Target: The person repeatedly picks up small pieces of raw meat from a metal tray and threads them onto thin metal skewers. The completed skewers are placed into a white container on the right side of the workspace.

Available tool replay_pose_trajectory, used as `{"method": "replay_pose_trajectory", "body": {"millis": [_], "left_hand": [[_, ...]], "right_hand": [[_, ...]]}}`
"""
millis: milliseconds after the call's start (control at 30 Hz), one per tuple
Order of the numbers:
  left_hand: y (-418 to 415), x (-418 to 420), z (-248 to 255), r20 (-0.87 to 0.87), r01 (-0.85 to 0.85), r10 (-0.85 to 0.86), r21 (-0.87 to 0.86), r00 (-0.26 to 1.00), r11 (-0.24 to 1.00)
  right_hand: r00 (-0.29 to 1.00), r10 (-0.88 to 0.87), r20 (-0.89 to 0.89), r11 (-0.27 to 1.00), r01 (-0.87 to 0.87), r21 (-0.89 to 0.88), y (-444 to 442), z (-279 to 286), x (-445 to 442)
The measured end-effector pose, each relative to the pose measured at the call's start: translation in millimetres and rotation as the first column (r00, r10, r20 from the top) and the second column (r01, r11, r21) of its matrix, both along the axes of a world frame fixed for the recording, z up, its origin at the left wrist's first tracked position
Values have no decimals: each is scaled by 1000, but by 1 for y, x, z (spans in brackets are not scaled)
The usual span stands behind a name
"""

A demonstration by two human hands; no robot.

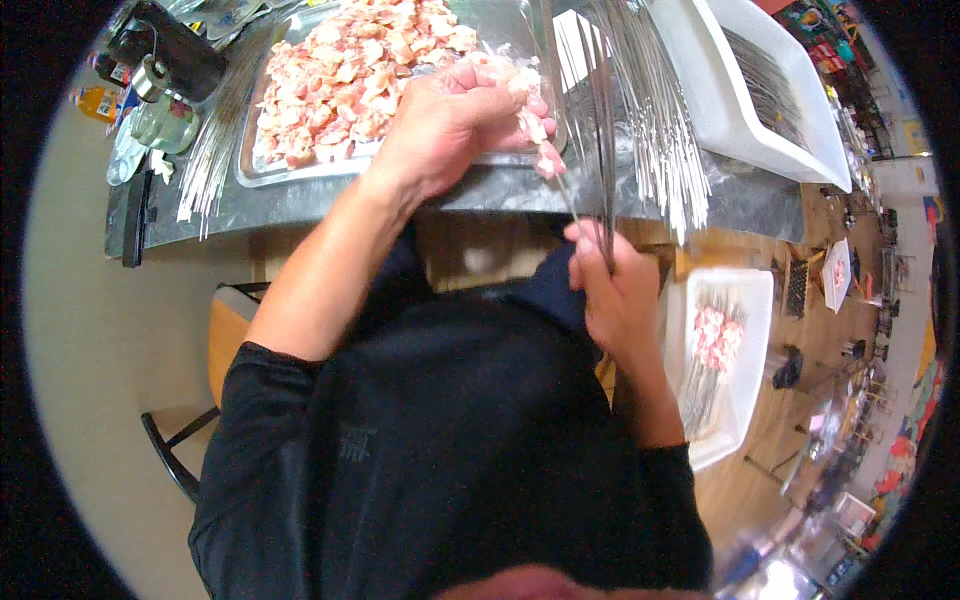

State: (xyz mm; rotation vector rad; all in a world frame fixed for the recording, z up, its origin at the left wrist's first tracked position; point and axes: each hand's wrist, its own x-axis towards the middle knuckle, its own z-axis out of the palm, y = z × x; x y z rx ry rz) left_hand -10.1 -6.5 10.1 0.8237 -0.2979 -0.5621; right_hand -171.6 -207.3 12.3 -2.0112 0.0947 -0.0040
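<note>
My left hand (pixel 457 120) is over the near right part of a metal tray (pixel 300 174) heaped with raw meat pieces (pixel 337 82). Its fingers close around meat on a metal skewer; a meat piece (pixel 550 160) shows on the skewer just beyond them. Below the table edge, my right hand (pixel 611 277) grips the lower end of that skewer (pixel 568 196) together with several bare metal skewers (pixel 606 180) that point up across the table. How many pieces my left fingers cover is hidden.
Bundles of metal skewers (pixel 660 127) lie right of the tray, and more (pixel 217 142) lie left. A white bin (pixel 757 112) stands far right. Another white bin (pixel 731 405) with meat skewers is lower right. A glass jar (pixel 165 126) and a black flask (pixel 180 60) stand left.
</note>
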Motion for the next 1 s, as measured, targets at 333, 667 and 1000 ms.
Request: {"method": "replay_pose_trajectory", "body": {"millis": [333,667,1000], "left_hand": [[0,5,-8,-123,-127,120,-52,985,990],[0,-1,-5,12,-119,118,84,993,989],[0,-4,0,8,-62,61,120,998,991]], "right_hand": [[998,-5,-70,966,23,258,1,-16,15],[995,11,-104,942,25,334,-2,-15,16],[992,30,-124,887,30,460,1,-16,19]]}}
